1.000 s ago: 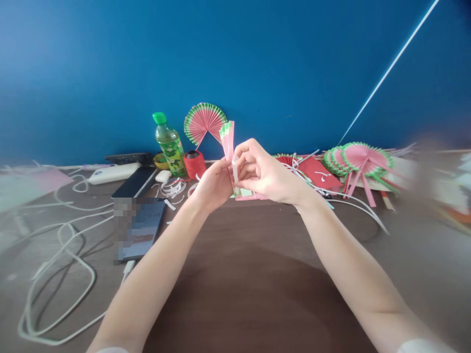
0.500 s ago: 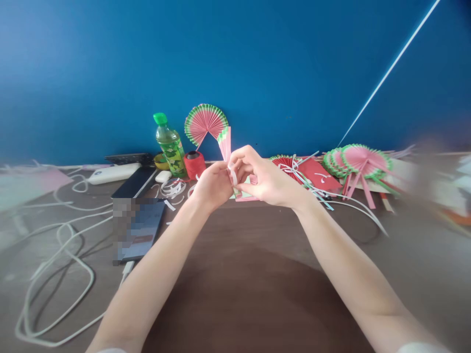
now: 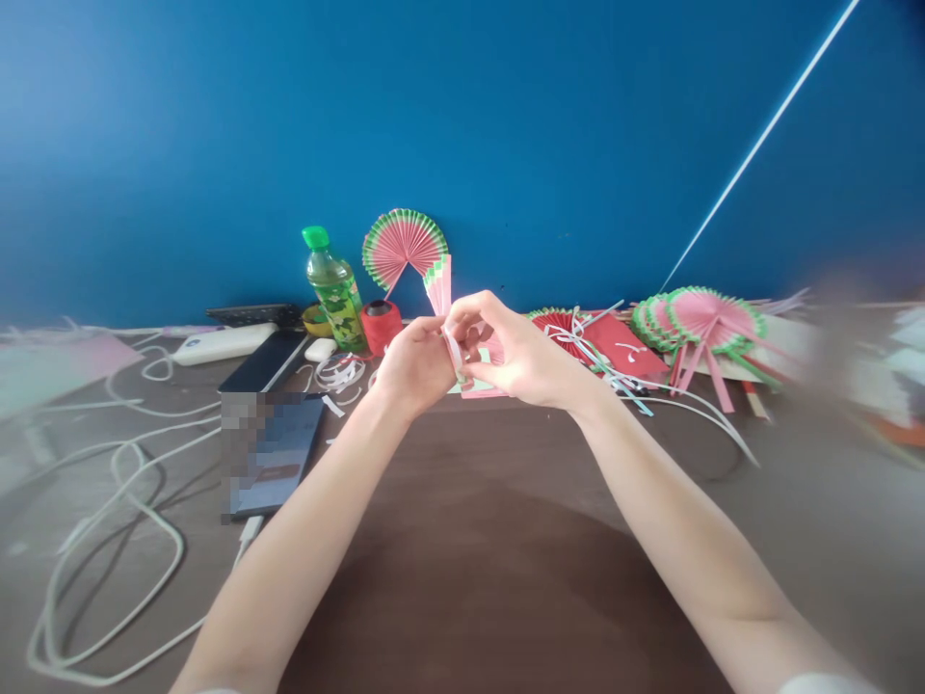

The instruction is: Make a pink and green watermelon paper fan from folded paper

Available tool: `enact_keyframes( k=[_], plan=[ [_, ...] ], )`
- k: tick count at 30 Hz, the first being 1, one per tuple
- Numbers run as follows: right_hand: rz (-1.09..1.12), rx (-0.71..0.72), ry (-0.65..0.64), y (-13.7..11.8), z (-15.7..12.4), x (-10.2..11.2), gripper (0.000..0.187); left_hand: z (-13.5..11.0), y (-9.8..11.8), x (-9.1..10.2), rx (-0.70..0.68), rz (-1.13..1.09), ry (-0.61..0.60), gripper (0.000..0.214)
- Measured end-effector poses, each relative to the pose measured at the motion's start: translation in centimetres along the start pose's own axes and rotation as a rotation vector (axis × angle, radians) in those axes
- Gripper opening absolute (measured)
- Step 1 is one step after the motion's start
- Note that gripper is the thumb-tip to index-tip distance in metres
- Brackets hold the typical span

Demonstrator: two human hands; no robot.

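**Both hands pinch a folded paper fan above the desk**

Head view: the left hand point(image 3: 413, 364) and right hand point(image 3: 515, 355) meet at mid-desk, both closed on a folded fan point(image 3: 440, 282) whose pink, green-tipped end sticks up above the fingers. A white strip point(image 3: 454, 353) lies between the fingertips. The brown desk point(image 3: 491, 569) in front of the arms is bare. Behind the hands stand a bottle point(image 3: 330, 287), a red spool point(image 3: 381, 324) and an open fan point(image 3: 404, 246) by the blue wall. To the left lie a phone point(image 3: 271, 453) and white cables point(image 3: 108, 540); to the right, finished fans point(image 3: 704, 323).
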State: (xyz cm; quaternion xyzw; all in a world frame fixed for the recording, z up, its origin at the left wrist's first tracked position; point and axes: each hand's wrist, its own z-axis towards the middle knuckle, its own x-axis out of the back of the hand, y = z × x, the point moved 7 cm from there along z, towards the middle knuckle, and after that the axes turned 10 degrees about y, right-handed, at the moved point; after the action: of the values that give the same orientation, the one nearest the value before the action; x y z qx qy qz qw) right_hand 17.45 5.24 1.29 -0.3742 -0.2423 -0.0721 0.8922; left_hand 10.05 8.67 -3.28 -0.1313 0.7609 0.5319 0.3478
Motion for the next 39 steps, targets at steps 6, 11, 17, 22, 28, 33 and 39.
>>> enact_keyframes(
  k=[6, 11, 17, 22, 28, 33, 39],
  plan=[
    [-0.083, 0.006, 0.056, 0.6, 0.0, 0.6, 0.041, -0.4, 0.3, -0.3, -0.066, -0.037, -0.064, 0.013],
    [-0.072, -0.041, 0.016, 1.2, -0.2, 0.6, 0.044, -0.6, 0.1, -0.6, -0.124, 0.057, -0.153, 0.027],
    [-0.05, -0.074, -0.004, 1.7, -0.1, 0.6, 0.045, -0.4, -0.1, -0.4, -0.161, 0.165, -0.195, 0.04],
    [-0.024, -0.13, -0.016, 2.0, -0.1, 0.6, 0.044, -0.3, -0.2, -0.3, -0.174, 0.215, -0.204, 0.053],
    [-0.07, -0.128, -0.024, 1.9, -0.1, 0.7, 0.046, -0.4, -0.2, -0.5, -0.172, 0.224, -0.186, 0.053],
    [-0.089, -0.13, -0.032, 2.0, -0.1, 0.7, 0.046, -0.5, -0.3, -0.7, -0.169, 0.225, -0.188, 0.053],
    [-0.137, -0.103, -0.043, 2.0, 0.0, 0.8, 0.043, -0.3, -0.4, -0.6, -0.171, 0.235, -0.211, 0.049]
  ],
)
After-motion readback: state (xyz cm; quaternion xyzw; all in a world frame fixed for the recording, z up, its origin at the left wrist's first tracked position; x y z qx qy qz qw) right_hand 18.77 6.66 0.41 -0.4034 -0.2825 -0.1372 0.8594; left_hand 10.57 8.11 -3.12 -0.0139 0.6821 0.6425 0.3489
